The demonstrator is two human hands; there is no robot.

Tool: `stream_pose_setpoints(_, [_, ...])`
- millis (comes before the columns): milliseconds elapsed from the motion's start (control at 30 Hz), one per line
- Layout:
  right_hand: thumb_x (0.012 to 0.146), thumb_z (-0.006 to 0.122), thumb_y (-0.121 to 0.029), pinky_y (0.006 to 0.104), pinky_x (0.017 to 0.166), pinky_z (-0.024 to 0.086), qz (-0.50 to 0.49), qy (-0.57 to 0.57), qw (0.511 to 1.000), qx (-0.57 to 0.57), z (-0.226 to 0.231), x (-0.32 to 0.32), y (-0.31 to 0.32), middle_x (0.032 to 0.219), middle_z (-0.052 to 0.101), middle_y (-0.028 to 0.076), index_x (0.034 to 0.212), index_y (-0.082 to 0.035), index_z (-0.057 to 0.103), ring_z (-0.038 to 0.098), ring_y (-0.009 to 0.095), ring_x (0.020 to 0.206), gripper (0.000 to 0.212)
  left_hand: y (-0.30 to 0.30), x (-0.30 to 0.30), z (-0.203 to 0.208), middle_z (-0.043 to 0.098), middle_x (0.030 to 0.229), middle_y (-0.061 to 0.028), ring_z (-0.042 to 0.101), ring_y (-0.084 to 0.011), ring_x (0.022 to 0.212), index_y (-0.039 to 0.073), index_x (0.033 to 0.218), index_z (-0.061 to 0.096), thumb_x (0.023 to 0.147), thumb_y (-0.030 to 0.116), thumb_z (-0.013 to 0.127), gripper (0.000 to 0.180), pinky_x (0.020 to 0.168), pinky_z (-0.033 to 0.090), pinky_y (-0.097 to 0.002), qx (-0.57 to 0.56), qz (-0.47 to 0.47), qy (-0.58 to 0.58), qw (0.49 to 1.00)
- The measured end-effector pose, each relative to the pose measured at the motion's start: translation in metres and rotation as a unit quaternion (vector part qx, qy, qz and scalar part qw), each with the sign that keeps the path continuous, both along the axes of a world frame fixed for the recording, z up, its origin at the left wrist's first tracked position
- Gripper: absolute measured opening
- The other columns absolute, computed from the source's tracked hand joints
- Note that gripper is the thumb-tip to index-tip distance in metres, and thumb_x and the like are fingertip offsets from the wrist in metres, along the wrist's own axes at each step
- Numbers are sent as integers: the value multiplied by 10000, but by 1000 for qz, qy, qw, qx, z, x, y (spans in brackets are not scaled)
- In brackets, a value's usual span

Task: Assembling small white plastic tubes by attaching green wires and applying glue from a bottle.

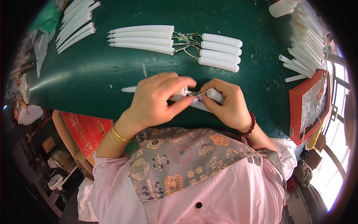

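My left hand (pixel 154 97) is closed around a white electric taper candle (pixel 129 89), whose pointed tip sticks out to the left. In my right hand (pixel 229 100) is a short white tube (pixel 215 95), held close to the candle's open end. Thin pale wires (pixel 196 93) run between the two pieces, and the fingertips of both hands meet around them. Under my hands another white tube (pixel 200 106) lies partly hidden on the table. My fingers cover most of the candle's body.
On the green table (pixel 112 74), several pointed candle halves (pixel 141 39) lie wired to short tubes (pixel 220 52). Loose white tubes (pixel 76 28) lie at far left, with a larger heap (pixel 307 41) at far right. A red box (pixel 298 108) stands near the right edge, beside a white bottle (pixel 281 8) farther back.
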State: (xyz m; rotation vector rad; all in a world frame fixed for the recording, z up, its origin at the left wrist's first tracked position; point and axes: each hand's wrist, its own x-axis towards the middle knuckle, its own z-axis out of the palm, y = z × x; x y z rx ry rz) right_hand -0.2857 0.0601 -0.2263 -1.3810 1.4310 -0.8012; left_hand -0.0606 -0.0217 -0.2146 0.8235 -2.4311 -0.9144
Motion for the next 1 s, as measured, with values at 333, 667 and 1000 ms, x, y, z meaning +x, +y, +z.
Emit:
stream_pose_setpoints(333, [914, 696, -38, 242, 693, 440, -2, -116, 988, 103, 15, -6, -1, 870, 661, 4, 977, 1, 691, 544, 53, 787, 74, -9, 5, -7, 605, 876, -19, 613, -223, 786, 97, 1219, 724, 822, 98, 806, 405, 701, 496, -356, -141, -63, -1, 988])
stream_pose_setpoints(667, [902, 715, -41, 253, 659, 444, -64, -60, 993, 73, 11, 2, 0, 814, 649, 5, 893, 2, 654, 536, 48, 752, 75, -6, 6, -9, 536, 846, -13, 550, -218, 752, 146, 1227, 711, 826, 209, 816, 420, 648, 425, -365, -161, -31, -24, 986])
stream_pose_setpoints(1000, [890, 743, -68, 290, 699, 504, 12, -33, 998, 55, 1, 10, 2, 845, 673, 38, 961, 13, 689, 579, 83, 783, 120, 7, -5, -19, 518, 825, -18, 537, -231, 756, 124, 962, 685, 737, 403, 841, 391, 637, 398, -381, -174, -51, -53, 982])
